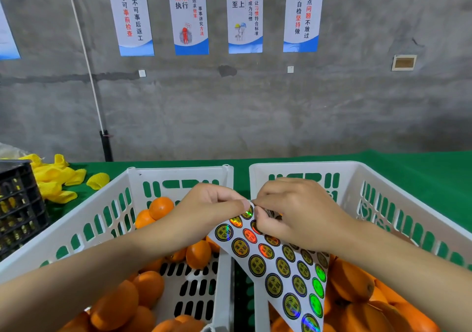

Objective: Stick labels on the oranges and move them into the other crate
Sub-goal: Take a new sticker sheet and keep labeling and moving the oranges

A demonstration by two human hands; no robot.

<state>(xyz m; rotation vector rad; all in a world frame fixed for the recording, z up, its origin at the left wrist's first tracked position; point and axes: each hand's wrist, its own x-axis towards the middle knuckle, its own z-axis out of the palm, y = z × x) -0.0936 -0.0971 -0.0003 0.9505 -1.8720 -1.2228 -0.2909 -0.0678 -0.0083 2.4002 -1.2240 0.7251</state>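
A white sheet of round holographic labels (278, 262) hangs between two white crates. My left hand (209, 206) pinches the sheet's top corner. My right hand (296, 211) pinches at a label near the sheet's top edge, fingers curled over it. The left crate (178, 176) holds several oranges (161, 208) scattered over its slotted floor. The right crate (357, 178) holds a denser pile of oranges (352, 280), partly hidden by the sheet and my right forearm.
The crates stand side by side on a green-covered table (421, 168). Yellow foam fruit nets (61, 181) lie at the back left beside a black crate (18, 204). A grey wall with posters (189, 15) rises behind the table.
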